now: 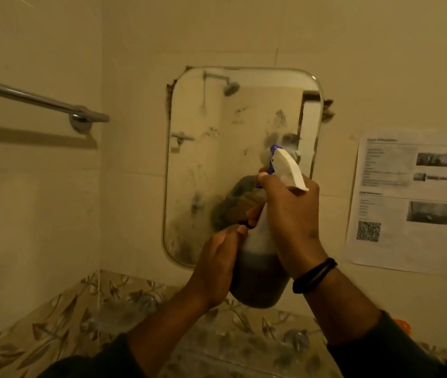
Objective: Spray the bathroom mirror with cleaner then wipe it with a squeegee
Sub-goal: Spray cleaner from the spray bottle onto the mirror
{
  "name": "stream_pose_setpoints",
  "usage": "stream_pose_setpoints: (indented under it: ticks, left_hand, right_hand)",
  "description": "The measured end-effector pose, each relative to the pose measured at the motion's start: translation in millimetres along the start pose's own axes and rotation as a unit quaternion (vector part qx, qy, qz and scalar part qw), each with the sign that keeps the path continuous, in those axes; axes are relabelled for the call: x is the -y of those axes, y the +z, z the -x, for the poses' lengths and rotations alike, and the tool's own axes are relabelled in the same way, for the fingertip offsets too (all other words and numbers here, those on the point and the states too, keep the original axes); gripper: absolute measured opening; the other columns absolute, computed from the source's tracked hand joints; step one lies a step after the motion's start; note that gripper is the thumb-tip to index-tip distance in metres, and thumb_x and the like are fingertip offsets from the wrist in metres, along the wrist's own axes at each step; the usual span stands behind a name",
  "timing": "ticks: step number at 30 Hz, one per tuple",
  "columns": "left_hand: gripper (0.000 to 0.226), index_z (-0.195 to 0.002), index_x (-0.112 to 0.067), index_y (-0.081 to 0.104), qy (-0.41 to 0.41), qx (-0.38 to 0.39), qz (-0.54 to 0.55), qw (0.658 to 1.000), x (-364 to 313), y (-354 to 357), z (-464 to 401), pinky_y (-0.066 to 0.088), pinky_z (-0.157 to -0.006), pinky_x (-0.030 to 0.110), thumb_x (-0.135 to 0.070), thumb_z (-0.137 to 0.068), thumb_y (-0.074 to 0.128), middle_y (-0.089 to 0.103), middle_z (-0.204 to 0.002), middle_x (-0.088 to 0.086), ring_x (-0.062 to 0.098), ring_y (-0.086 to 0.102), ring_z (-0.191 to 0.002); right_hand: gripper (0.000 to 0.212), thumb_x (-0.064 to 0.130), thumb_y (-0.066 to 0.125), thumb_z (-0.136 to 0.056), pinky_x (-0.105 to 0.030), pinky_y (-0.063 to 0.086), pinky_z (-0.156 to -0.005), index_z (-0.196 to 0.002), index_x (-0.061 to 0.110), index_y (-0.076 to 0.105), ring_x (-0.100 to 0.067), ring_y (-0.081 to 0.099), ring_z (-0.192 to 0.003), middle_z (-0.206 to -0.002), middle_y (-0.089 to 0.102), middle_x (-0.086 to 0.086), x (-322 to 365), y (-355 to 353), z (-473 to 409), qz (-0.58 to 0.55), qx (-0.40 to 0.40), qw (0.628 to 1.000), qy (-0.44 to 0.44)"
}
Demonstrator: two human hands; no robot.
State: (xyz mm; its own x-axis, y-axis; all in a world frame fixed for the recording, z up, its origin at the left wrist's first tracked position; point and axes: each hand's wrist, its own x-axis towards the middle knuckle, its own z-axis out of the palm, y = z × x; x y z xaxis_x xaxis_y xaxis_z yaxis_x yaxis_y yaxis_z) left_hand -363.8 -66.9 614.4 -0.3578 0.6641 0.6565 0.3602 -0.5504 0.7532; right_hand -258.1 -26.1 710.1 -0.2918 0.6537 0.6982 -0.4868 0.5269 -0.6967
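Cream wall tiles [135, 45] fill a dim bathroom corner, where a rounded rectangular mirror [217, 159] hangs on the far wall, its glass smudged with dark marks and hazy patches. Reflected in its upper part are a shower head and a wall fitting. A person stands before it with both arms raised, dark sleeves showing at the bottom of the view. The right hand [290, 214] grips the neck of a spray bottle [257, 268], fingers curled round it just below the white trigger head [287, 170], whose purple nozzle points at the mirror's right half. The bottle stands roughly upright, leaning slightly left, in front of the lower right part of the mirror and holds dark liquid in its lower half. The left hand [217, 266] clasps the side of the bottle's body, fingertips reaching up along it. A black band [313, 274] circles the right wrist. On the left wall a chrome towel rail [39, 100] runs toward the corner and casts a shadow below. To the right of the mirror a printed sheet [407, 200] with photographs and a square code is stuck to the wall. Below, a band of leaf-patterned tiles [80, 309] crosses both walls.
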Motion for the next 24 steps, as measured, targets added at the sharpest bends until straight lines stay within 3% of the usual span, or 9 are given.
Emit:
stream_pose_setpoints:
  ticks: [3,6,9,12,15,18,21,23,24]
  left_hand:
    - [0.039,-0.108,-0.017,0.068,0.058,-0.008,-0.105,0.993,-3.8,-34.6,-23.8,0.058,-0.082,0.027,-0.036,-0.102,0.035,0.073,-0.102,-0.004,0.012,0.070,-0.096]
    - [0.029,-0.102,-0.024,0.066,0.139,-0.091,-0.239,0.957,-5.2,-78.0,-59.5,0.057,-0.074,0.022,-0.039,-0.099,0.041,0.069,-0.094,-0.008,0.006,0.067,-0.087]
    - [0.026,-0.119,-0.020,0.061,0.192,-0.173,-0.351,0.900,-2.1,-122.0,-100.9,0.055,-0.090,0.029,-0.030,-0.100,0.046,0.064,-0.115,-0.003,0.007,0.060,-0.105]
    - [0.040,-0.142,-0.015,0.047,0.207,-0.221,-0.429,0.851,-2.4,-163.2,-140.1,0.039,-0.111,0.028,-0.021,-0.103,0.043,0.052,-0.143,0.005,0.014,0.047,-0.133]
    - [0.051,-0.155,-0.014,0.028,0.177,-0.187,-0.509,0.822,-2.7,-195.0,-167.9,0.025,-0.121,0.036,-0.020,-0.105,0.037,0.029,-0.162,0.005,0.021,0.022,-0.152]
    - [0.055,-0.157,-0.007,0.018,0.171,-0.156,-0.580,0.781,-0.8,-215.5,-186.8,0.021,-0.125,0.043,-0.013,-0.105,0.034,0.016,-0.166,0.011,0.026,0.010,-0.154]
    - [0.059,-0.157,-0.003,0.014,0.175,-0.135,-0.622,0.751,-0.6,-233.6,-202.3,0.016,-0.126,0.045,-0.008,-0.103,0.037,0.009,-0.166,0.017,0.032,0.006,-0.154]
    - [0.060,-0.157,-0.003,0.012,0.187,-0.123,-0.630,0.744,3.8,-243.1,-208.3,0.012,-0.126,0.043,-0.010,-0.104,0.039,0.005,-0.166,0.017,0.032,0.003,-0.154]
    - [0.060,-0.157,-0.004,0.010,0.190,-0.117,-0.631,0.743,6.7,-247.0,-209.5,0.011,-0.126,0.042,-0.013,-0.105,0.039,0.003,-0.166,0.015,0.031,0.001,-0.154]
  right_hand:
    - [0.016,0.017,0.062,-0.093,-0.022,0.051,-0.046,-0.088,0.031,0.058,-0.015,0.061,-0.054,-0.075,0.063,-0.004,-3.1,23.3,-10.3,0.020,-0.011,1.000,-0.009]
    - [0.013,0.020,0.061,-0.093,-0.021,0.051,-0.048,-0.105,0.024,0.059,-0.015,0.063,-0.060,-0.084,0.064,-0.006,-6.3,44.3,-18.8,0.037,-0.016,0.999,0.003]
    - [0.010,0.018,0.060,-0.093,-0.021,0.050,-0.042,-0.102,0.015,0.057,-0.012,0.060,-0.049,-0.076,0.064,-0.005,-8.1,64.1,-21.6,0.045,-0.008,0.999,0.005]
    - [0.024,0.019,0.060,-0.094,-0.019,0.049,-0.041,-0.116,0.021,0.051,-0.008,0.059,-0.045,-0.077,0.064,-0.005,-9.7,80.9,-23.1,0.057,0.003,0.998,0.016]
    - [0.035,0.019,0.059,-0.095,-0.018,0.048,-0.041,-0.128,0.018,0.048,-0.009,0.059,-0.050,-0.083,0.063,-0.005,-11.4,96.2,-26.2,0.070,0.007,0.997,0.020]
    - [0.041,0.022,0.058,-0.095,-0.020,0.051,-0.044,-0.134,0.018,0.045,-0.018,0.061,-0.061,-0.094,0.064,-0.010,-14.9,107.3,-32.9,0.096,0.010,0.995,0.025]
    - [0.028,0.023,0.058,-0.096,-0.024,0.054,-0.048,-0.122,0.021,0.050,-0.021,0.062,-0.064,-0.093,0.065,-0.012,-15.9,116.8,-42.0,0.137,0.019,0.990,0.009]
    - [0.006,0.023,0.057,-0.096,-0.022,0.054,-0.051,-0.100,0.026,0.054,-0.017,0.059,-0.064,-0.083,0.063,-0.008,-17.2,121.8,-52.4,0.160,0.023,0.987,-0.015]
    - [0.009,0.024,0.057,-0.096,-0.021,0.052,-0.054,-0.089,0.028,0.053,-0.014,0.058,-0.063,-0.079,0.062,-0.005,-18.4,124.3,-57.7,0.174,0.021,0.984,-0.024]
